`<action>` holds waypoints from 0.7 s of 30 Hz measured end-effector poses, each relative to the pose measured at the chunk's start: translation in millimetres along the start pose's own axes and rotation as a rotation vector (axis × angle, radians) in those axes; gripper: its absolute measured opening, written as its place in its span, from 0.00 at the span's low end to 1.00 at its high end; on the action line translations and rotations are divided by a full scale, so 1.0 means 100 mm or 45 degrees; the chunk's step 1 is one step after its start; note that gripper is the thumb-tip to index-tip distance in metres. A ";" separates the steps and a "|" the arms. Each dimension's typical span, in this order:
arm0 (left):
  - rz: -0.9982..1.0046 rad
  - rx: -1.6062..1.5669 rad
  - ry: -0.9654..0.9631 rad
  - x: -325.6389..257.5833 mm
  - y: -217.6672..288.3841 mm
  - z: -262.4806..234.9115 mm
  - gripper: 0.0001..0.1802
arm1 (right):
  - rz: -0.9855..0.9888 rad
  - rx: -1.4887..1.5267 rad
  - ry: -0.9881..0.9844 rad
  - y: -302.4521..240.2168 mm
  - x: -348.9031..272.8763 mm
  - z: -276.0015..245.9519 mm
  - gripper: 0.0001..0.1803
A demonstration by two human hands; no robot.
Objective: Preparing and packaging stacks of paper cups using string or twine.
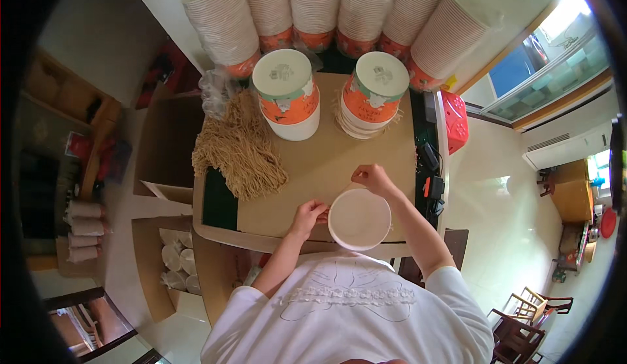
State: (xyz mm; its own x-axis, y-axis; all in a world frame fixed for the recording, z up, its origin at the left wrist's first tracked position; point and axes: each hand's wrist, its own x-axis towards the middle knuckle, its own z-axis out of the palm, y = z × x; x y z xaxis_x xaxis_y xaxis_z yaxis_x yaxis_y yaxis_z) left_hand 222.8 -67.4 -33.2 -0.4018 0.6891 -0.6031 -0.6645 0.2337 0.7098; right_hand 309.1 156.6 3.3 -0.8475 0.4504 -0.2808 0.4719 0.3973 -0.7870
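A round white paper bucket [360, 219] stands mouth up near the table's front edge, in front of my chest. My left hand [310, 219] is closed at its left rim, thumb and fingers pinching there. Just beyond the far rim, my right hand [374, 178] is held in a pinch; what lies between its fingertips is too small to make out. A heap of tan cords [238, 151] spreads over the table's left side. Farther back stand two short stacks of upside-down orange and white buckets, a left stack [291, 106] and a right stack [372, 106], with cords around the right one's base.
Tall plastic-wrapped bucket stacks [313, 4] line the table's back edge. Black chargers and an orange-black tool [432, 187] lie along the right edge, near a red plastic stool [454, 121]. An open carton [151, 259] holding white buckets sits on the floor at left.
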 end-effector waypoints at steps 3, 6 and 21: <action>-0.018 -0.028 0.008 0.00 0.01 0.02 0.06 | 0.063 -0.011 -0.066 0.06 -0.03 0.09 0.07; -0.021 -0.019 0.029 -0.01 0.00 0.03 0.05 | 0.054 0.049 -0.066 0.12 -0.04 0.09 0.06; -0.041 0.020 -0.020 -0.04 -0.01 0.11 0.09 | 0.064 0.066 0.175 0.01 -0.11 0.13 0.05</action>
State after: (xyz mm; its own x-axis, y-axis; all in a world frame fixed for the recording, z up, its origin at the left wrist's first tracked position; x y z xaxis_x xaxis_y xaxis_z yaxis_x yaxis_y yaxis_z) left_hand 232.1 -62.7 -28.0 -0.3700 0.6918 -0.6201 -0.6669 0.2669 0.6957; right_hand 315.6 141.3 -1.5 -0.7802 0.5752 -0.2459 0.4970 0.3312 -0.8021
